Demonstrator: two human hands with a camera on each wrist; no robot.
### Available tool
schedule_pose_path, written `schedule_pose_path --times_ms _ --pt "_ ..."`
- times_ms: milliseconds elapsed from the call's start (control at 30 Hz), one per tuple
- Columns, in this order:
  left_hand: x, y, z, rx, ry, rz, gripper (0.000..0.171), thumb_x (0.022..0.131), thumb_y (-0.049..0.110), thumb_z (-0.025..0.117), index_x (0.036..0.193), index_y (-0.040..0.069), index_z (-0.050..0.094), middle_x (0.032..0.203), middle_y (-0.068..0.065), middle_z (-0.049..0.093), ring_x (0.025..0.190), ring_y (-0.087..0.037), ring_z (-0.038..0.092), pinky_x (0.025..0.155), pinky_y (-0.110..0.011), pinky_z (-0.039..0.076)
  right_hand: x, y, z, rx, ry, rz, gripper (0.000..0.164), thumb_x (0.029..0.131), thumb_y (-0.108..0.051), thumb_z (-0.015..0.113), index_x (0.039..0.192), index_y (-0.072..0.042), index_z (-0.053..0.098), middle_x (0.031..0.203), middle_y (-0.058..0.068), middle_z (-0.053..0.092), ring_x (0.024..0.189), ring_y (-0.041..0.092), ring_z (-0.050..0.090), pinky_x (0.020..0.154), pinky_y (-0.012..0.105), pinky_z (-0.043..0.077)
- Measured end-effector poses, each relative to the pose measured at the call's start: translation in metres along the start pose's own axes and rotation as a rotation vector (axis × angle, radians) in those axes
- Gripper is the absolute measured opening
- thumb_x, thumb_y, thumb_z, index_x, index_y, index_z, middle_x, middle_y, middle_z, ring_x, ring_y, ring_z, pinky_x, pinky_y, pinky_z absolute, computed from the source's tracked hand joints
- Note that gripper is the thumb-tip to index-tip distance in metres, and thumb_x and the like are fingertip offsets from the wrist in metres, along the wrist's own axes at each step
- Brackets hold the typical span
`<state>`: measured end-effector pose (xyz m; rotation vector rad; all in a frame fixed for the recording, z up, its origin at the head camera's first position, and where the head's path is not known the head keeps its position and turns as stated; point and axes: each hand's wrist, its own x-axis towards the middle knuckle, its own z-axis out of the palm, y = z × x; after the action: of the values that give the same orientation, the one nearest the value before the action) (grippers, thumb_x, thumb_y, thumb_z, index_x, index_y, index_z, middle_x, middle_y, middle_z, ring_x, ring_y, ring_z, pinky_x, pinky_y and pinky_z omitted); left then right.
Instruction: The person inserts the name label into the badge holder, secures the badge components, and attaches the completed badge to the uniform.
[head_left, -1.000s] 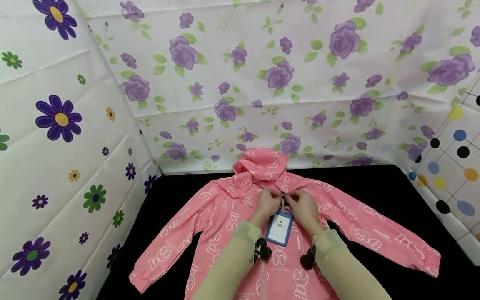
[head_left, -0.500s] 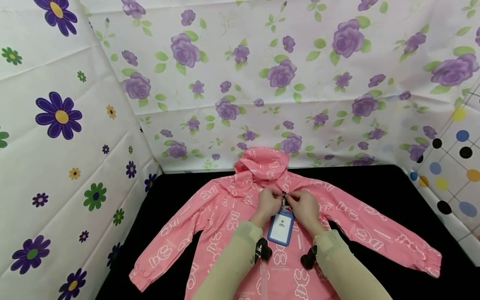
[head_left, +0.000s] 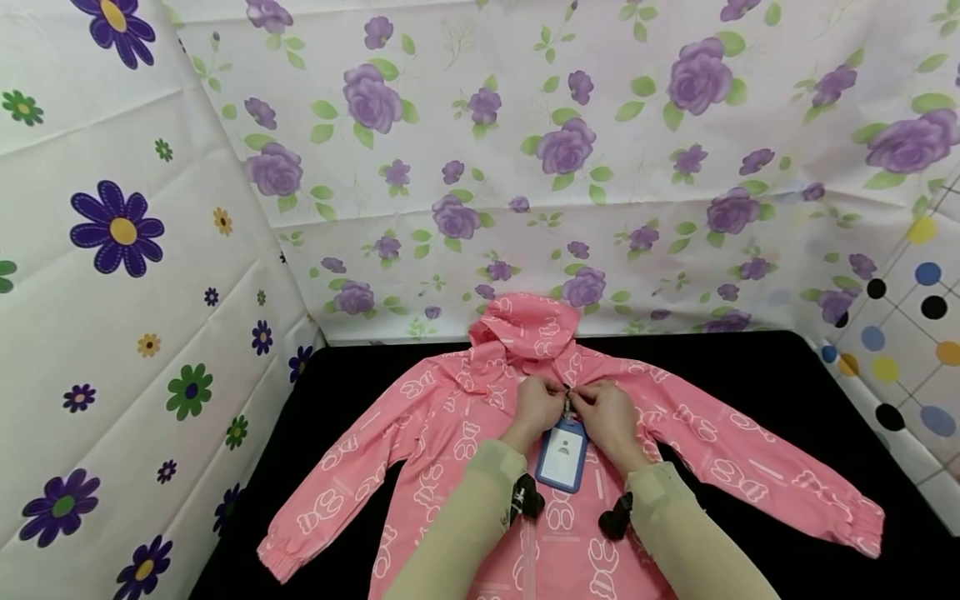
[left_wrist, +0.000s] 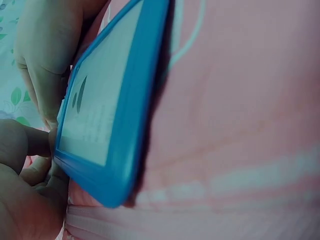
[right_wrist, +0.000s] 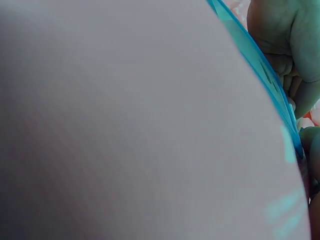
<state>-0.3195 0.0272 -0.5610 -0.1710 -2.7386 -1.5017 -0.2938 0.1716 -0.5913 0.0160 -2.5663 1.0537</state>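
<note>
A blue-framed badge holder point(head_left: 562, 457) with a white card lies on the chest of a pink hooded jacket point(head_left: 435, 433), which is spread front up. Above the badge, a small dark clip with a metal part point(head_left: 568, 407) joins its top. My left hand point(head_left: 538, 407) pinches the clip's upper end from the left, fingertips close to the other hand's. From the right, my right hand point(head_left: 609, 417) pinches at the same spot. The fingertips hide most of the clip's top. In the left wrist view the badge holder point(left_wrist: 120, 185) stands close, slightly raised from the cloth.
The jacket's sleeves point(head_left: 780, 471) stretch out to both sides over a black table point(head_left: 720, 354). Its hood point(head_left: 528, 325) points at the flowered back wall point(head_left: 465, 167). Printed sheets also hang at left and right. Pink cloth fills most of the right wrist view.
Both hands stay at the clip with only small finger shifts. The dark tip above the fingertips shows less than before. The head view has drifted slightly.
</note>
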Motion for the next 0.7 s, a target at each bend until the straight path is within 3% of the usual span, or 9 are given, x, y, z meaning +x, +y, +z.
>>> schedule_pose_path --times_ms 300,567,700 --pt "0.0 -0.001 0.001 -0.01 0.018 0.011 0.007 0.094 0.002 0.076 0.092 0.002 0.082 0.083 -0.003 0.076 0.073 -0.008 0.064 0.068 -0.024 0.055 -0.001 -0.002 -0.002 0.038 -0.002 -0.003 0.016 0.097 -0.015 0.08 0.109 -0.006 0.085 0.105 0.014 0.077 0.099 0.035 0.072 0.086 0.055 0.057" --pt "0.001 0.0 0.003 -0.113 0.028 -0.05 0.006 0.091 -0.002 0.078 0.096 0.001 0.077 0.077 -0.001 0.071 0.065 -0.007 0.061 0.059 -0.022 0.051 0.003 0.004 -0.006 0.081 -0.077 0.009 0.018 0.099 -0.016 0.079 0.111 -0.003 0.083 0.109 0.015 0.076 0.106 0.036 0.071 0.095 0.055 0.056" --pt "0.0 0.0 0.003 -0.136 0.039 -0.05 0.005 0.092 -0.001 0.079 0.096 0.002 0.077 0.08 -0.002 0.071 0.068 -0.006 0.06 0.061 -0.022 0.051 0.005 0.009 -0.011 0.104 -0.131 0.017 0.016 0.101 -0.014 0.077 0.112 -0.004 0.081 0.11 0.014 0.077 0.106 0.034 0.071 0.095 0.053 0.056"
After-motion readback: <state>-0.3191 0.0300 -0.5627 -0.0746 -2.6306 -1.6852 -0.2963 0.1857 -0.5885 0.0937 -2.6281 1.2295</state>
